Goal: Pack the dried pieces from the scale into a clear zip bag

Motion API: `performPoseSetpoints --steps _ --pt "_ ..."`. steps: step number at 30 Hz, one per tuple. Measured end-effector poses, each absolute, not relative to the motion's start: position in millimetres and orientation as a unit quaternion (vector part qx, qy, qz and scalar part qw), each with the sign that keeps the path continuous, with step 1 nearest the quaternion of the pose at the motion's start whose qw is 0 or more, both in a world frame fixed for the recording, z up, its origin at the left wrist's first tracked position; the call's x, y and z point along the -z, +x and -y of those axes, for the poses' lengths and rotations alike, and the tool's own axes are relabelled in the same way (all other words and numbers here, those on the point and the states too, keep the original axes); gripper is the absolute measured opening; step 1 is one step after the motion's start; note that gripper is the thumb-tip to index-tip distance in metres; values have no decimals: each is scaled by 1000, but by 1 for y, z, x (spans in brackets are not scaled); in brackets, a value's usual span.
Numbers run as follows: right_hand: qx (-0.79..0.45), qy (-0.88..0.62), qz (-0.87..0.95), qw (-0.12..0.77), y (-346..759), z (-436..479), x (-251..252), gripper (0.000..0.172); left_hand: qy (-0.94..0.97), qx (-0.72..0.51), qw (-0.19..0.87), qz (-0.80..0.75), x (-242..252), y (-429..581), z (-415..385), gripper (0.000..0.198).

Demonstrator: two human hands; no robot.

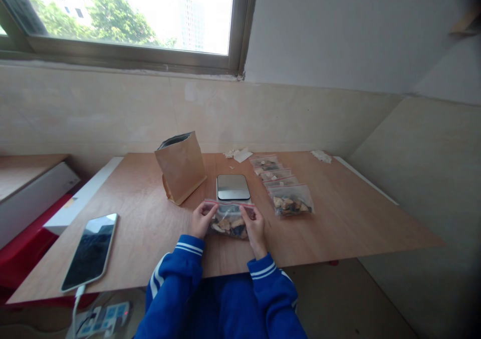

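Note:
A small clear zip bag (229, 220) with a red seal strip and brown and dark pieces inside is held just above the wooden table (338, 219), near its front edge. My left hand (201, 220) pinches the bag's top left corner. My right hand (254, 227) grips its top right side. Both sleeves are blue with white stripes. Right behind the bag stands a small scale (233, 187) with a shiny bare plate.
An open brown paper bag (181, 166) stands left of the scale. Several filled zip bags (284, 186) lie in a row to the right. A phone (91, 250) on a cable lies at the front left. Paper scraps (238, 154) rest by the wall.

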State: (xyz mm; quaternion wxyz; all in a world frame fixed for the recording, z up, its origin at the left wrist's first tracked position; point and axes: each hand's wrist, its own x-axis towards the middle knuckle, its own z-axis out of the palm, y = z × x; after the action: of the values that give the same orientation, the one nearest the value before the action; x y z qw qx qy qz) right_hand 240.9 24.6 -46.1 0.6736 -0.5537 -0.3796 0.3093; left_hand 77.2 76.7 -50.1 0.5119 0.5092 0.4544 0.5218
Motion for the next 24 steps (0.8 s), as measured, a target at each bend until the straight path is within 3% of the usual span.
performPoseSetpoints --steps 12,24 --pt "-301 -557 391 668 242 -25 48 31 521 -531 494 -450 43 76 -74 33" --pt "-371 -532 402 646 239 -23 44 32 508 -482 553 -451 36 77 -73 38"
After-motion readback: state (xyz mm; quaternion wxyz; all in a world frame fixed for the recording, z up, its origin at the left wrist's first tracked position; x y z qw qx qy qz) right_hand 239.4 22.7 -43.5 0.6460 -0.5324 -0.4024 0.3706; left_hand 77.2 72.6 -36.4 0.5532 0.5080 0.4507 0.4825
